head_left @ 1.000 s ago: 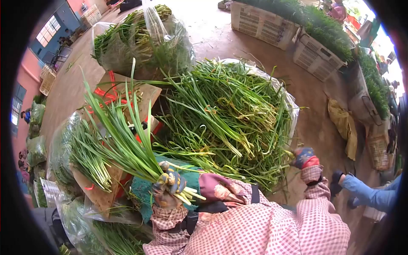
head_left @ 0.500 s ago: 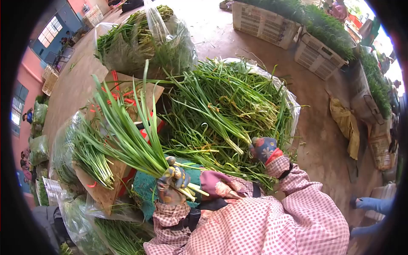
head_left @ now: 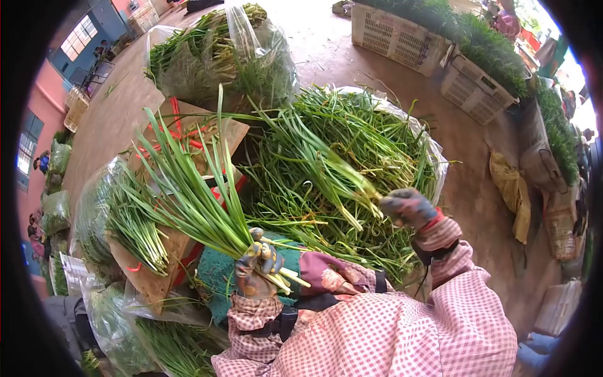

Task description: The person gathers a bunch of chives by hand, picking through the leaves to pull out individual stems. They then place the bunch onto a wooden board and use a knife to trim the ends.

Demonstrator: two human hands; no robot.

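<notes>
A bunch of long green stalks [head_left: 204, 207] is held in my gloved left hand [head_left: 257, 270], its pale ends sticking out past the fingers at the right. My gloved right hand [head_left: 408, 207] is closed round the pale ends of a few stalks [head_left: 352, 173], slightly blurred, over the right part of a large heap of green stalks [head_left: 370, 138]. This heap lies in an open plastic bag in front of me. Left of the held bunch, a smaller bundle [head_left: 141, 232] with white ends rests on a board [head_left: 141, 286] with red ties.
Another plastic bag of stalks [head_left: 220, 56] stands beyond the heap. Crates filled with greens [head_left: 399, 38] line the back right. A yellow sack [head_left: 510, 188] lies on the floor at the right. Bagged greens [head_left: 113, 320] sit at the lower left.
My right hand has moved right and slightly up, drawing the stalks it holds. My left hand keeps its bunch almost in place. The blue-clad limbs at the lower right have shifted lower.
</notes>
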